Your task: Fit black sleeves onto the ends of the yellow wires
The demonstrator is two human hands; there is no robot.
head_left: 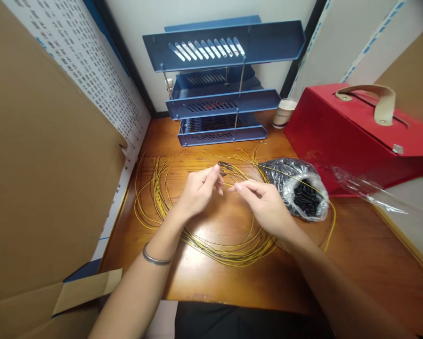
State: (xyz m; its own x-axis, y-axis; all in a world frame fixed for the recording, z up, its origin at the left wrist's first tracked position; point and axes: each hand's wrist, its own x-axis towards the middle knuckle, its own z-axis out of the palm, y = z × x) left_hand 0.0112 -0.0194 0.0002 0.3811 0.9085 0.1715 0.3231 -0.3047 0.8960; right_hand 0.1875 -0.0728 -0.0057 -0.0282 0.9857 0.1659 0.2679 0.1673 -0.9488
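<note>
Yellow and dark thin wires (pixel 229 256) lie in a wide loose coil on the wooden table, beneath and around both hands. My left hand (pixel 201 187) is pinched, thumb against fingers, above the coil's middle, beside several small black pieces (pixel 225 165) at the wire ends. Just right of it my right hand (pixel 264 202) pinches a thin wire between thumb and forefinger. A wire seems to run between the two hands; what exactly sits in the left fingertips is too small to make out. Next to my right hand, a clear plastic bag (pixel 291 169) holds many small black parts (pixel 306 197).
A blue three-tier letter tray (pixel 223 101) stands at the back. A paper cup (pixel 284 113) and a red box (pixel 342 136) with a beige handle are at the right. Cardboard (pixel 49 155) walls the left side of the wooden table (pixel 193 287).
</note>
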